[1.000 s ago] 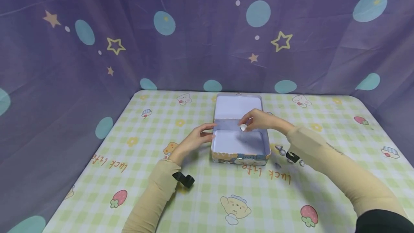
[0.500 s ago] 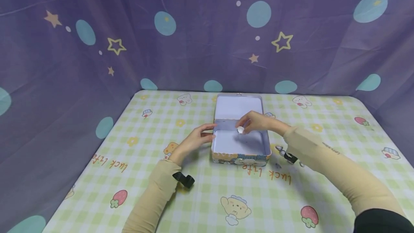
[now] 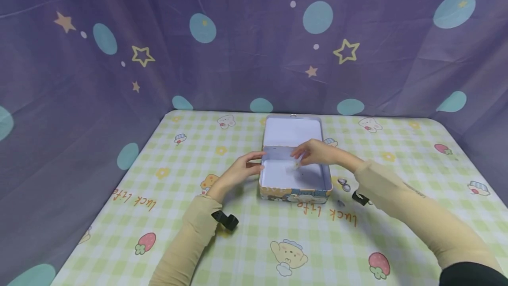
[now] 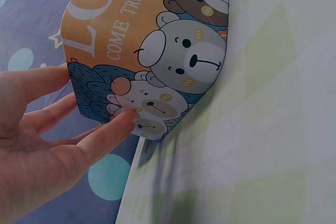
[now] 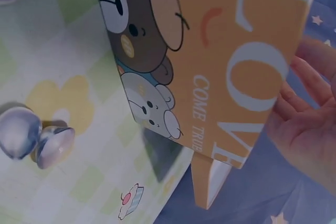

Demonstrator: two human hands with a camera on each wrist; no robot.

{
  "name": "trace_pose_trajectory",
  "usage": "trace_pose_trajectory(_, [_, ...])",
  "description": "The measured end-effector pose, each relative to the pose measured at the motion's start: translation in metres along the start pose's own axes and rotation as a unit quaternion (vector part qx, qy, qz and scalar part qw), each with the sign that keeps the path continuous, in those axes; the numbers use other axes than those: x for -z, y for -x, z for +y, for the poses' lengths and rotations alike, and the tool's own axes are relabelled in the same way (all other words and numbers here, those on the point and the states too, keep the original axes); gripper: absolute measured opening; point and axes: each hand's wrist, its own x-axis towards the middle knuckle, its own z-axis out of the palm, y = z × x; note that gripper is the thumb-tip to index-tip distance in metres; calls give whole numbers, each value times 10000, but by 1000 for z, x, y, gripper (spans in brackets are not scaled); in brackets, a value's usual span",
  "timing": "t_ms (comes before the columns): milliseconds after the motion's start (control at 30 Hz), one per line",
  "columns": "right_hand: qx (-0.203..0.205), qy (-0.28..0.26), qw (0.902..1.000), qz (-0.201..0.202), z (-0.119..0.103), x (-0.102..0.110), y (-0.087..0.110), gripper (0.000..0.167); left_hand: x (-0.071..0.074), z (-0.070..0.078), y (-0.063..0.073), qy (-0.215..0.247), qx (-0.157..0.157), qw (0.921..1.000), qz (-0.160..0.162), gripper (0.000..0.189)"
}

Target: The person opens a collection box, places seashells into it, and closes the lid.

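Observation:
The small tin box (image 3: 295,195), printed with cartoon bears, stands open on the table with its lid (image 3: 293,130) folded back. My left hand (image 3: 243,169) rests its fingertips on the tin's left side, its fingers (image 4: 107,137) fairly straight against the printed wall. Over the inside of the tin is my right hand (image 3: 315,151), thumb and forefinger apart. Just under its fingertips shows a small pale blurred thing (image 3: 295,165), which appears clear of them. In the right wrist view the tin's side hides the fingertips.
Several shiny, clear glass-like pieces (image 5: 20,132) lie on the table right of the tin, partly beneath my right forearm. A green checked cloth (image 3: 238,250) covers the table. Behind it hangs a purple curtain (image 3: 254,69).
The small white thing has gone from between my right fingertips to a pale blur just below them. My right hand has lowered slightly into the tin. The left hand stays put.

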Motion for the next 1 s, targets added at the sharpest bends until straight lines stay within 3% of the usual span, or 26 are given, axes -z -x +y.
trace_pose_trajectory(200, [79,-117,9985,527,-2,2,22,29,0,-1,-1,48,24,10000,-11,48])
trace_pose_trajectory(467, [-380,-252,9924,1141,3,7,56,30,0,-1,0,-40,-15,10000,5,47])
trace_pose_trajectory(633, [-319,-252,9876,1514,9,11,73,29,0,-1,1,16,-17,10000,8,47])
trace_pose_trajectory(900, [-419,15,9791,1990,18,15,98,29,1,-2,0,8,10,10000,11,48])
trace_pose_trajectory(1000, [-417,165,9763,2116,21,16,106,28,-1,5,2,68,38,10000,-10,48])
